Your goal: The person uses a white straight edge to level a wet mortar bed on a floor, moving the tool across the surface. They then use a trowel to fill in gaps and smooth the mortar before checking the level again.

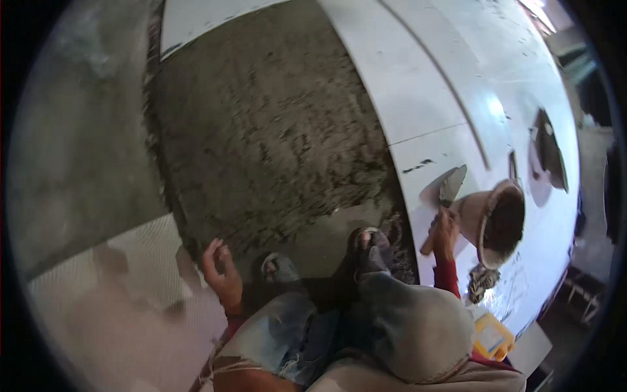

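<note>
My right hand (447, 227) is wrapped round the handle of a pointing trowel (452, 185). Its grey-smeared blade points up and away over the white tiles (428, 140). Just right of that hand, a mortar bucket (471, 215) leans with its dark mouth facing right. My left hand (224, 273) is empty, its fingers loosely bent and apart, near a large tile (124, 294) whose ridged face shows. Between my hands and beyond my feet spreads a bed of wet grey mortar (268, 117), rough and pitted on top.
A long thin strip (450, 85) lies across the white tiles. Farther right is a flat grey tool, perhaps a float (550, 149). A crumpled, mortar-stained rag (483, 282) and a yellow object (494, 334) are near my right knee. Bare concrete (85, 130) borders the left.
</note>
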A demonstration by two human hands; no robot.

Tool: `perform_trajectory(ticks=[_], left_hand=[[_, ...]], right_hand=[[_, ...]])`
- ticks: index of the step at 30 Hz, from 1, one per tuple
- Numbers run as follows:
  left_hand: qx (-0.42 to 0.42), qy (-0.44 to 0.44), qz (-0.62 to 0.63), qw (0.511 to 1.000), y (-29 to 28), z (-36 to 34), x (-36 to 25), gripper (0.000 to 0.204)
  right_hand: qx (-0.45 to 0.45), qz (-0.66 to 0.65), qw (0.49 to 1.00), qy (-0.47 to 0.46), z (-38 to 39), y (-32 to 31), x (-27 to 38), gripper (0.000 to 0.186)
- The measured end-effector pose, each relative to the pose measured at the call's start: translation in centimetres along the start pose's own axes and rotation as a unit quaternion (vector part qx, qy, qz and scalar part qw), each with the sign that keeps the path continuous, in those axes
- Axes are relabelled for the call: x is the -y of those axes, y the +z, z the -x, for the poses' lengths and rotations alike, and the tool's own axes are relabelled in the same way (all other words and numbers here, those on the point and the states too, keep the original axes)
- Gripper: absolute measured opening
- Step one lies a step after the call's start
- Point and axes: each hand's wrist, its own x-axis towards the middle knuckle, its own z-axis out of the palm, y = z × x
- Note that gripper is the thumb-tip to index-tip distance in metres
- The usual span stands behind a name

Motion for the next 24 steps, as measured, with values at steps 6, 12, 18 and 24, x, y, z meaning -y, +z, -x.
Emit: perform_trajectory(ticks=[6, 12, 18, 24], left_hand=[[-0.014, -0.072, 0.068, 0.995, 0.7, 3.3, -1.5, 0.028], [0.035, -0.086, 0.044, 0.995, 0.1, 5.5, -6.0, 0.028], [0.01, -0.179, 0.118, 0.977, -3.3, 9.3, -7.2, 0.021], [0.053, -0.261, 0.142, 0.953, -4.0, 12.3, -4.9, 0.019]], right_hand=[[0.282, 0.218, 0.896, -0.264, 8.3, 5.6, 6.6, 0.032], [0.446, 0.261, 0.753, -0.407, 11.3, 13.6, 5.5, 0.029], [0.492, 0.425, 0.658, -0.379, 8.9, 13.5, 9.0, 0.026], [0.437, 0.235, 0.799, -0.34, 8.6, 10.2, 7.4, 0.028]])
